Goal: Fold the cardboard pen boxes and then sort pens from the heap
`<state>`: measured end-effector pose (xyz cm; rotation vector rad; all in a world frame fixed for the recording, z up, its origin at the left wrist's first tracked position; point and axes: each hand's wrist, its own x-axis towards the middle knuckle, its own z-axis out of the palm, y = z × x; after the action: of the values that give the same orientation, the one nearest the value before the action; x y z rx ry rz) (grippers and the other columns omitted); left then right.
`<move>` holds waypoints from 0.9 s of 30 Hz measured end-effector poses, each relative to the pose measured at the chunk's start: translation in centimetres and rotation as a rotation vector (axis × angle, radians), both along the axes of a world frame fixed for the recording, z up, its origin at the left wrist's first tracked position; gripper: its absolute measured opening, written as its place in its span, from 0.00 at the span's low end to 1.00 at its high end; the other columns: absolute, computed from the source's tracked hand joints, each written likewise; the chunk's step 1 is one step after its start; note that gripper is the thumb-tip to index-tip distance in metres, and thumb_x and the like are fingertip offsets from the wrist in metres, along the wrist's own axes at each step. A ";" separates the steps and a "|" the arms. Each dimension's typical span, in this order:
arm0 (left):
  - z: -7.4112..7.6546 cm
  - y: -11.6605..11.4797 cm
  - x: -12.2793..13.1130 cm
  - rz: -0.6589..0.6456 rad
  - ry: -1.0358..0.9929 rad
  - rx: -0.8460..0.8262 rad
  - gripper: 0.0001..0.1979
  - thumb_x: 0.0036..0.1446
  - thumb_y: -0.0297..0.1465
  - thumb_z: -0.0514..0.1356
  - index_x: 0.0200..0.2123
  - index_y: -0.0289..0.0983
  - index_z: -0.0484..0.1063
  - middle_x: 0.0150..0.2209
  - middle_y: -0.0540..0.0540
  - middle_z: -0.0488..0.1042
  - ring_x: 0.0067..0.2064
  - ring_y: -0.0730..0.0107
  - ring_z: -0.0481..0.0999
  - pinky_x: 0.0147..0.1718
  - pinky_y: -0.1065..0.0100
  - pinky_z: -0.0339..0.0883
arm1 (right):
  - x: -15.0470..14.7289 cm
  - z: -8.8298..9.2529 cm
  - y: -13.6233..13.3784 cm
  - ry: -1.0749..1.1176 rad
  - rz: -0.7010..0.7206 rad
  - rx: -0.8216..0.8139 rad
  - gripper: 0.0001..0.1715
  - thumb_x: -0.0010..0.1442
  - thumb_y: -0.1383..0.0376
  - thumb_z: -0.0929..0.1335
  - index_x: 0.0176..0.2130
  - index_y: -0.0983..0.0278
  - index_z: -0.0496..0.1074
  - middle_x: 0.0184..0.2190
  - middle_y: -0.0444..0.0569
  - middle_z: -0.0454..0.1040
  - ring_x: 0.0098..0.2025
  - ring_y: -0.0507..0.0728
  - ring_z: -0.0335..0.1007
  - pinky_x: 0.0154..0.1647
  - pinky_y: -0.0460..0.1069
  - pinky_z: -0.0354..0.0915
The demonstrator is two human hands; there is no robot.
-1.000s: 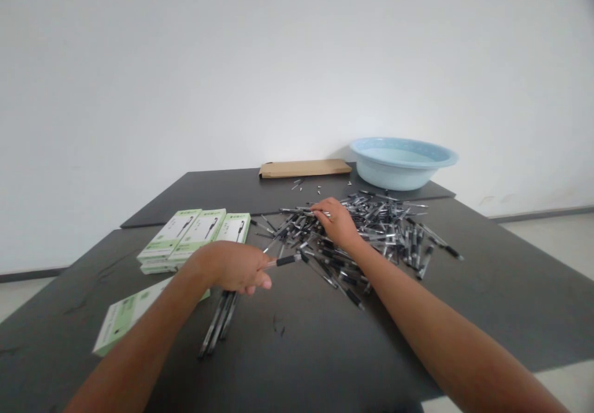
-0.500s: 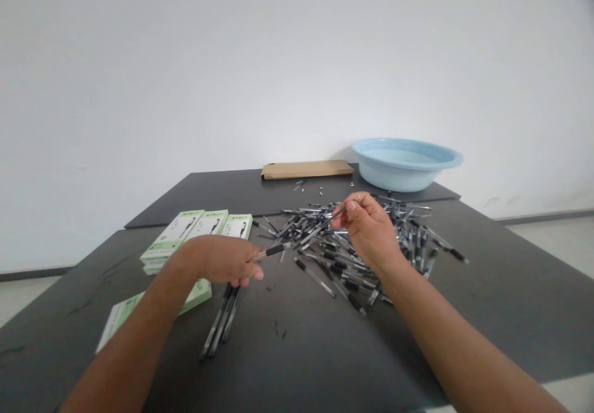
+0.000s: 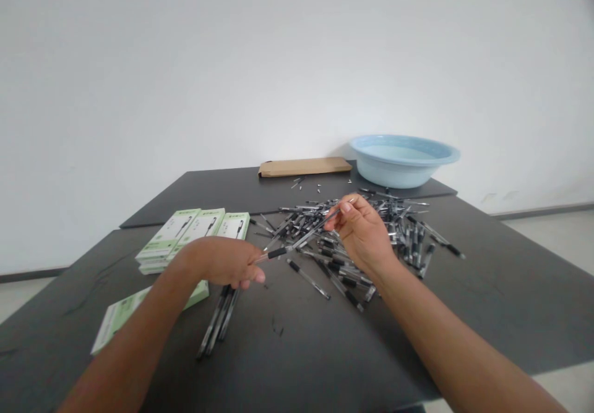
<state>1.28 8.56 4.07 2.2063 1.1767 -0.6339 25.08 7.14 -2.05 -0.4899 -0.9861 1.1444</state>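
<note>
A big heap of black-and-clear pens (image 3: pixel 371 227) lies on the dark table (image 3: pixel 325 339). My right hand (image 3: pixel 364 234) is raised just above the heap, its fingers pinched on one pen (image 3: pixel 315 227) that slants down to the left. My left hand (image 3: pixel 227 261) is closed on another pen (image 3: pixel 278 252), whose black grip sticks out to the right. The two pens nearly meet between my hands. Under my left hand a small bundle of pens (image 3: pixel 218 320) lies side by side on the table.
Green and white boxes (image 3: pixel 195 234) lie in a row at the left, one more box (image 3: pixel 125 314) nearer me. A light blue basin (image 3: pixel 403 159) and a flat brown package (image 3: pixel 304 167) sit at the back. A table seam runs across behind the heap.
My right hand has lifted off the heap with one pen pinched in it and drawn toward my left hand. My left hand stayed closed on its pen and shifted slightly left.
</note>
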 end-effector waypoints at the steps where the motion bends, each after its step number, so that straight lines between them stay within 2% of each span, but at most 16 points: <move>1: 0.0 0.0 0.0 0.002 -0.001 0.001 0.13 0.58 0.38 0.50 0.29 0.37 0.68 0.35 0.41 0.80 0.35 0.60 0.78 0.33 0.67 0.66 | 0.0 0.0 0.0 0.001 0.000 0.002 0.12 0.54 0.60 0.72 0.30 0.62 0.65 0.26 0.42 0.74 0.23 0.50 0.70 0.28 0.45 0.66; 13: -0.3 -0.1 0.0 -0.010 0.012 -0.001 0.14 0.58 0.39 0.50 0.31 0.36 0.69 0.35 0.41 0.79 0.34 0.61 0.77 0.31 0.68 0.66 | -0.4 0.5 -0.8 -0.016 -0.020 0.066 0.11 0.56 0.60 0.71 0.32 0.61 0.64 0.26 0.41 0.75 0.24 0.50 0.71 0.29 0.46 0.67; 18: 0.0 -0.2 0.0 -0.016 0.019 0.011 0.15 0.58 0.40 0.49 0.30 0.37 0.68 0.33 0.41 0.79 0.34 0.60 0.77 0.30 0.67 0.66 | -0.5 -0.2 -0.1 -0.030 -0.058 -0.001 0.12 0.56 0.59 0.70 0.31 0.61 0.64 0.25 0.41 0.75 0.23 0.50 0.70 0.28 0.46 0.66; 24: 0.3 -0.4 0.1 -0.001 -0.007 -0.009 0.14 0.57 0.41 0.50 0.30 0.37 0.67 0.34 0.40 0.79 0.35 0.59 0.78 0.30 0.66 0.66 | -0.6 -1.2 0.7 -0.028 -0.035 -0.090 0.13 0.55 0.59 0.71 0.30 0.63 0.65 0.24 0.42 0.74 0.22 0.50 0.70 0.26 0.44 0.65; 27: 0.5 -0.5 -0.1 0.000 -0.001 -0.005 0.14 0.57 0.41 0.50 0.31 0.37 0.67 0.34 0.41 0.79 0.35 0.58 0.78 0.31 0.66 0.66 | -0.5 -1.4 0.7 -0.027 -0.037 -0.069 0.11 0.56 0.59 0.70 0.31 0.62 0.65 0.23 0.41 0.73 0.22 0.49 0.69 0.26 0.44 0.64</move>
<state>1.15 8.11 4.55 2.2020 1.1736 -0.6355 24.55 7.81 -3.43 -0.5780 -0.9601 1.1438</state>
